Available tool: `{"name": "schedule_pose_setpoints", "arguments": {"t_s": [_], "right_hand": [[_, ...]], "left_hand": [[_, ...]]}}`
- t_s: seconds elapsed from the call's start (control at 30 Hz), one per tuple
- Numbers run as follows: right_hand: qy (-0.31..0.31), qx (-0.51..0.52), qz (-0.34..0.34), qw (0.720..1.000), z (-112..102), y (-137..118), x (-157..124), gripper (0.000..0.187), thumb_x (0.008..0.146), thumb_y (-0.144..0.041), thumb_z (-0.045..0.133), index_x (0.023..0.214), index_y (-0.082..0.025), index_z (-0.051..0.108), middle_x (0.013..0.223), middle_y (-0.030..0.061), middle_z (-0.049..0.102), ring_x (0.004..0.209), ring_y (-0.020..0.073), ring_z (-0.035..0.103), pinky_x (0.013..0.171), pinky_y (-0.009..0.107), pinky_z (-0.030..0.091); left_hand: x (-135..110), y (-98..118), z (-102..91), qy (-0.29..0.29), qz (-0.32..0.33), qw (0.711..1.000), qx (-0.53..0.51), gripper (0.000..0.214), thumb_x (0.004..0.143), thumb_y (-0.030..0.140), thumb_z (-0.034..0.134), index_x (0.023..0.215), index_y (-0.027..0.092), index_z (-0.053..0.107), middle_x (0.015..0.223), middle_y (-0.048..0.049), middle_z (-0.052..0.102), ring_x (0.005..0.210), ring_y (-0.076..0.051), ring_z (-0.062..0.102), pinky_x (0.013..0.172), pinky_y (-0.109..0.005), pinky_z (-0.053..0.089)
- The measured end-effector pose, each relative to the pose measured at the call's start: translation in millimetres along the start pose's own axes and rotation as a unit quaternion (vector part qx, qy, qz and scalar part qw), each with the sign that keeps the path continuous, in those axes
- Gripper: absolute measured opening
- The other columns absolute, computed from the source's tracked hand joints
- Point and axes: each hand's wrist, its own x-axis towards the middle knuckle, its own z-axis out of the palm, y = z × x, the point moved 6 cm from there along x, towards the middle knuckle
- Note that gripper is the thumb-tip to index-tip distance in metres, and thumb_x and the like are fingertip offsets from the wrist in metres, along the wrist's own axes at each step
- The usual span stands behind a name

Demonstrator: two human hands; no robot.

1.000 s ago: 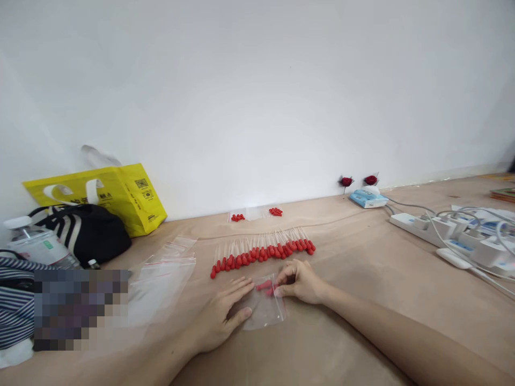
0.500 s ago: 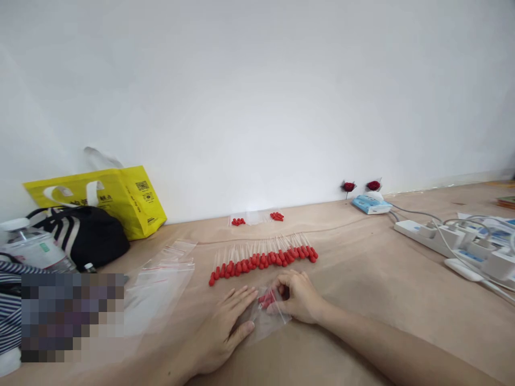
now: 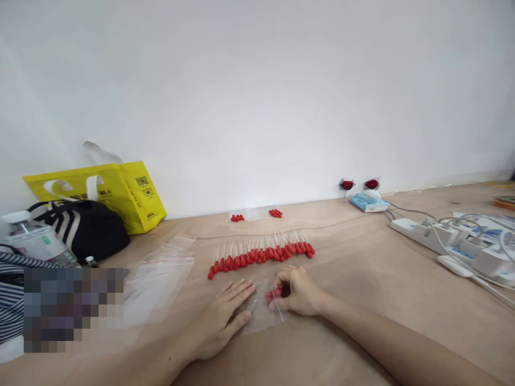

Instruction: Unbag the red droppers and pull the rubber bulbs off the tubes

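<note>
A small clear zip bag lies on the brown table in front of me. My left hand rests flat on its left part, fingers stretched out. My right hand is curled at the bag's right edge, pinching red-tipped pieces at the bag's mouth. Just beyond lies a long row of thin droppers with red bulbs, side by side.
A stack of clear zip bags lies to the left. Further left are a yellow bag, a black striped bag and a bottle. Two filled small bags lie by the wall. Power strips with cables are on the right.
My right hand has curled tighter around the red pieces at the bag's mouth. The left hand stays flat on the bag. The view shifted slightly.
</note>
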Motion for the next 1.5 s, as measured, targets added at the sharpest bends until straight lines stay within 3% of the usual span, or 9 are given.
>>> {"name": "schedule_pose_setpoints", "arguments": {"t_s": [0.43, 0.63, 0.8, 0.9, 0.97, 1.07, 1.2, 1.33, 1.5], "right_hand": [[-0.109, 0.273, 0.069, 0.953, -37, 52, -4, 0.03, 0.049, -0.023, 0.075, 0.062, -0.015, 0.049, 0.055, -0.006, 0.054, 0.046, 0.0053, 0.045, 0.044, 0.017, 0.033], [-0.059, 0.35, 0.122, 0.927, -86, 83, -5, 0.027, 0.045, -0.021, 0.078, 0.058, -0.013, 0.056, 0.054, -0.0024, 0.06, 0.05, 0.0078, 0.052, 0.049, 0.02, 0.037], [0.029, 0.486, 0.174, 0.856, -73, 72, 1, 0.025, 0.046, -0.023, 0.077, 0.052, -0.013, 0.055, 0.046, -0.0042, 0.055, 0.043, 0.0048, 0.046, 0.044, 0.018, 0.033], [0.128, 0.552, 0.19, 0.801, -48, 51, 2, 0.029, 0.046, -0.026, 0.077, 0.049, -0.015, 0.051, 0.046, -0.0054, 0.053, 0.042, 0.0041, 0.044, 0.043, 0.018, 0.032], [0.142, 0.566, 0.2, 0.787, -29, 37, 0, 0.03, 0.046, -0.029, 0.077, 0.049, -0.015, 0.051, 0.046, -0.0049, 0.052, 0.044, 0.005, 0.045, 0.044, 0.019, 0.033], [0.175, 0.534, 0.197, 0.803, -14, 24, -6, 0.033, 0.045, -0.033, 0.078, 0.051, -0.015, 0.051, 0.047, -0.0039, 0.054, 0.044, 0.0053, 0.043, 0.045, 0.02, 0.033], [0.19, 0.496, 0.152, 0.834, -8, 13, -11, 0.039, 0.042, -0.041, 0.077, 0.052, -0.016, 0.047, 0.047, -0.0032, 0.055, 0.047, 0.0084, 0.048, 0.051, 0.023, 0.037], [0.145, 0.463, 0.115, 0.867, 0, 2, -11, 0.039, 0.051, -0.046, 0.072, 0.054, -0.017, 0.046, 0.05, -0.0024, 0.055, 0.049, 0.0094, 0.049, 0.051, 0.023, 0.037], [0.137, 0.356, 0.097, 0.919, 1, 8, -13, 0.025, 0.062, -0.037, 0.065, 0.059, -0.016, 0.052, 0.053, -0.0035, 0.051, 0.05, 0.0077, 0.043, 0.05, 0.021, 0.034]], "left_hand": [[-2, -6, -3.6, 0.002, -0.005, 0.999, 0.033, 0.05, 0.084, 0.047, 0.036, 0.13, 0.028, 0.034, 0.139, -0.0024, 0.029, 0.128, -0.024, 0.025, 0.104, -0.047, 0.021], [-4, -9, -4.3, 0.015, -0.018, 1.0, -0.009, 0.041, 0.087, 0.042, 0.029, 0.126, 0.031, 0.04, 0.138, -0.0005, 0.03, 0.128, -0.023, 0.025, 0.104, -0.048, 0.019], [5, -3, -17.1, 0.146, -0.029, 0.98, -0.131, 0.03, 0.081, 0.04, 0.046, 0.095, 0.025, 0.067, 0.117, -0.0052, 0.056, 0.111, -0.025, 0.048, 0.098, -0.041, 0.034], [22, 1, -15.2, 0.194, -0.103, 0.915, -0.338, 0.024, 0.074, 0.035, 0.058, 0.089, 0.019, 0.067, 0.094, -0.0063, 0.067, 0.09, -0.022, 0.06, 0.086, -0.036, 0.046], [35, 8, -5.2, 0.184, -0.156, 0.823, -0.514, 0.023, 0.074, 0.029, 0.061, 0.092, 0.016, 0.065, 0.094, -0.0078, 0.067, 0.087, -0.019, 0.061, 0.082, -0.031, 0.048], [51, 23, 5.8, 0.189, -0.188, 0.699, -0.664, 0.009, 0.076, 0.019, 0.059, 0.078, 0.011, 0.064, 0.088, -0.0101, 0.067, 0.083, -0.016, 0.063, 0.08, -0.025, 0.049], [58, 30, 15.9, 0.219, -0.201, 0.647, -0.703, 0.008, 0.075, 0.01, 0.059, 0.067, 0.011, 0.061, 0.072, -0.0061, 0.065, 0.068, -0.011, 0.063, 0.071, -0.02, 0.051], [57, 17, 7.5, 0.231, -0.197, 0.685, -0.663, 0.008, 0.066, 0.012, 0.067, 0.064, 0.012, 0.059, 0.061, -0.0015, 0.061, 0.055, -0.008, 0.058, 0.056, -0.018, 0.05], [58, -42, -57.4, 0.254, -0.226, 0.802, -0.491, 0.032, 0.045, 0.021, 0.079, 0.07, 0.014, 0.058, 0.059, 0.0013, 0.062, 0.053, -0.01, 0.058, 0.052, -0.019, 0.047]]}}
